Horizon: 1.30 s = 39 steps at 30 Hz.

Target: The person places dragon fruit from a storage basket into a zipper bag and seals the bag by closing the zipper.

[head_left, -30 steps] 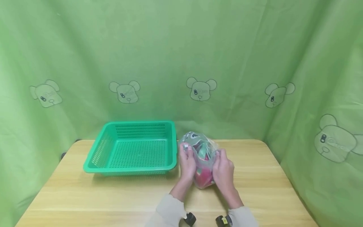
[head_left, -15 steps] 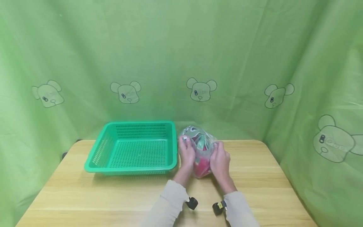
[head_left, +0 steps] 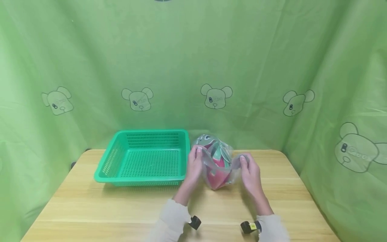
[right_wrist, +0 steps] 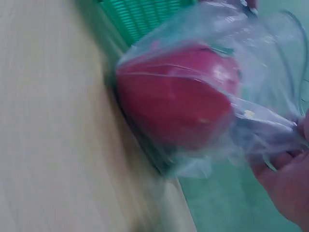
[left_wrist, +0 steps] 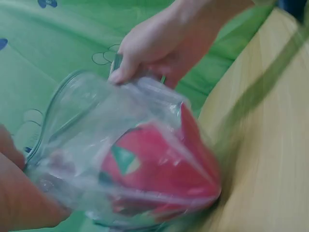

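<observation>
A clear plastic bag stands on the table to the right of the green basket, its mouth spread wide. My left hand pinches one side of the rim, and my right hand pinches the other. Inside lie rounded red things with green parts; one red piece shows low in the bag in the left wrist view. The same bag in the right wrist view holds a smooth red bulge. Creased plastic and blur hide the exact kind and number of the contents.
A green perforated plastic basket stands left of the bag, with nothing seen in it. The wooden table ends at the back against a green curtain with bear-head prints, which also hangs at both sides.
The bag first moved a little away from me across the table. Since then my hands have moved apart, my right hand to the right, and the bag's mouth has widened.
</observation>
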Available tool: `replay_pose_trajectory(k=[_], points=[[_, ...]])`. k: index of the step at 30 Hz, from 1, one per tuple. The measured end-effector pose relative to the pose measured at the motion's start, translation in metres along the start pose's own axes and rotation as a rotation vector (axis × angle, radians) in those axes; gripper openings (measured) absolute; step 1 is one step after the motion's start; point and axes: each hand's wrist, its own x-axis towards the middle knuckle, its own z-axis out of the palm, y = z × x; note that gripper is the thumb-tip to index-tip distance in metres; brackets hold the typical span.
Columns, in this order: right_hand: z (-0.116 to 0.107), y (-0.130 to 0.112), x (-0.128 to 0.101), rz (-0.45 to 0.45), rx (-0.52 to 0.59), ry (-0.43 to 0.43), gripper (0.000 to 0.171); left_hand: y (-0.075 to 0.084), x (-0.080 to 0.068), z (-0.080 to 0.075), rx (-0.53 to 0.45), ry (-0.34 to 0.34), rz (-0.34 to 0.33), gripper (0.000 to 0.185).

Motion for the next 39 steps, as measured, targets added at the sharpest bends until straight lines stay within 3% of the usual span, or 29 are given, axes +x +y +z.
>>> replay_pose_trajectory(k=[3,7,15,20,24,28,33,35,39], points=[[-0.015,-0.002,-0.005,-0.051,0.036,-0.046,0.026,0.002,-0.006,-0.016,0.05,-0.085,0.088,0.025],[-0.037,-0.003,-0.009,-0.125,0.003,-0.125,0.024,0.005,-0.016,-0.039,0.097,-0.185,0.189,0.025],[-0.084,-0.003,-0.015,-0.203,-0.039,-0.326,0.025,0.008,-0.035,-0.077,0.21,-0.345,0.195,0.026],[-0.099,-0.01,-0.017,-0.206,-0.075,-0.409,0.027,0.013,-0.046,-0.092,0.274,-0.369,0.2,0.026],[-0.107,-0.014,-0.02,-0.206,-0.104,-0.462,0.029,0.019,-0.054,-0.1,0.308,-0.39,0.174,0.026],[-0.114,-0.015,-0.021,-0.197,-0.105,-0.502,0.031,0.024,-0.057,-0.105,0.285,-0.464,0.118,0.026],[-0.118,-0.011,-0.023,-0.092,0.071,-0.598,0.031,0.025,-0.059,-0.108,0.17,-0.558,0.021,0.026],[-0.12,-0.009,-0.024,-0.053,0.149,-0.636,0.031,0.024,-0.059,-0.108,0.121,-0.546,-0.016,0.026],[-0.122,-0.009,-0.023,-0.018,0.166,-0.68,0.034,0.019,-0.058,-0.105,0.017,-0.453,-0.076,0.019]])
